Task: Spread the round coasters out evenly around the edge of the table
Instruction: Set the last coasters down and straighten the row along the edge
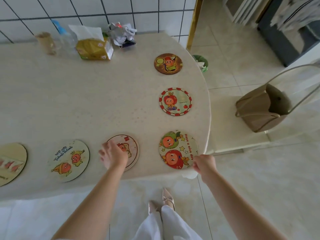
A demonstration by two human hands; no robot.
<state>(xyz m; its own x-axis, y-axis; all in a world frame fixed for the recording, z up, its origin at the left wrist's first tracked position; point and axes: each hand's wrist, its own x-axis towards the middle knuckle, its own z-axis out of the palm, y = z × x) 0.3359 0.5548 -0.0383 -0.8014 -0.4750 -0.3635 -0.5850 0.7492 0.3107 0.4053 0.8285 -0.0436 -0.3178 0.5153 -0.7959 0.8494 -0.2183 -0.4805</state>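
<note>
Several round cartoon coasters lie near the rim of the pale table [72,94]. Along the right edge sit a brown one [168,63], a red-bordered one [175,101] and a "Have a nice day" coaster [178,149]. My right hand [204,165] pinches the near rim of that last coaster. My left hand [113,154] rests fingers-down on a pinkish coaster [131,148], hiding its left half. Further left lie a "We are friends" coaster [69,160] and a yellowish coaster [12,161] cut off by the frame.
At the back by the tiled wall stand a cardboard tube [45,42], a plastic bottle [66,38], a yellow tissue pack [94,48] and a small toy [122,34]. Right of the table are a green bin [201,62] and a tan bag [263,110] on a clear chair.
</note>
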